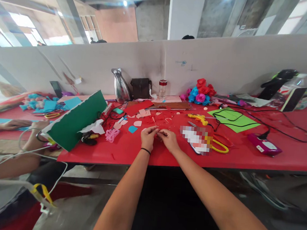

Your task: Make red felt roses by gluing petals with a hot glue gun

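My left hand (148, 137), with a dark band at the wrist, and my right hand (169, 138) meet just above the red table (128, 152). Thumb and fingers of both are pinched together, tip to tip. Whatever lies between them is too small and covered to name. Left of them are a blue paper petal (132, 129), a pink paper petal (137, 123) and a pink curly bundle (112, 135). On the right, yellow-handled scissors (220, 146) lie partly under a blurred-out flat object (194, 138). Farther back rests a yellow glue gun (198, 118).
A green board (79, 123) leans up at left, beside a co-worker's hands (18, 124). Behind stand a steel flask (120, 87), a glass bottle (162, 89) and paper flowers (200, 92). Black cable (249, 120) crosses a lime sheet (233, 122) near a purple box (264, 144).
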Demonstrator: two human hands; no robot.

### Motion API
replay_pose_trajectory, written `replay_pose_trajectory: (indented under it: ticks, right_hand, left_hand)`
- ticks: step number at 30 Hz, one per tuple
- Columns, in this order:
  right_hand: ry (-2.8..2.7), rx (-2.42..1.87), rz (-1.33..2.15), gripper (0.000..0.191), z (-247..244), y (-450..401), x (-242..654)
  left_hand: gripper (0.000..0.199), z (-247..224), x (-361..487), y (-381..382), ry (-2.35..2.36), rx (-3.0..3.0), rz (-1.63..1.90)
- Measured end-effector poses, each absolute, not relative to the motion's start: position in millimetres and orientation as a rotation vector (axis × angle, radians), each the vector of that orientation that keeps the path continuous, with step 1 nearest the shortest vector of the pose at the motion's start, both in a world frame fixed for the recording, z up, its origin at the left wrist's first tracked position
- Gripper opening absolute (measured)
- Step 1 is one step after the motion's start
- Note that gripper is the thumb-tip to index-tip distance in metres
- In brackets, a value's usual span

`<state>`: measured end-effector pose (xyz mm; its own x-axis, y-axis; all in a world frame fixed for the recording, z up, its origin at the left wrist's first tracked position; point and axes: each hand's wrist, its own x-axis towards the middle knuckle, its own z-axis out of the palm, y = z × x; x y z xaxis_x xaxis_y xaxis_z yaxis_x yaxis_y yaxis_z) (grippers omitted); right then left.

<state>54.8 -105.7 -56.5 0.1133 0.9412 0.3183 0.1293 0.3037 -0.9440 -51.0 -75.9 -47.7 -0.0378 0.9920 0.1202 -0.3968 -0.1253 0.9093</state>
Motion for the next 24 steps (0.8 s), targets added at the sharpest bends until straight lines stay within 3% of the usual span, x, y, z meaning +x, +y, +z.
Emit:
replay_pose_trajectory:
  ticks: [24]
  right_hand:
    - [-1.301, -1.096, 0.928, 0.011, -61.5, -106.0, 56.0]
  left_hand:
    - [0.024, -44.3, -54.2, -77.4, 0.816, 0.981, 1.391]
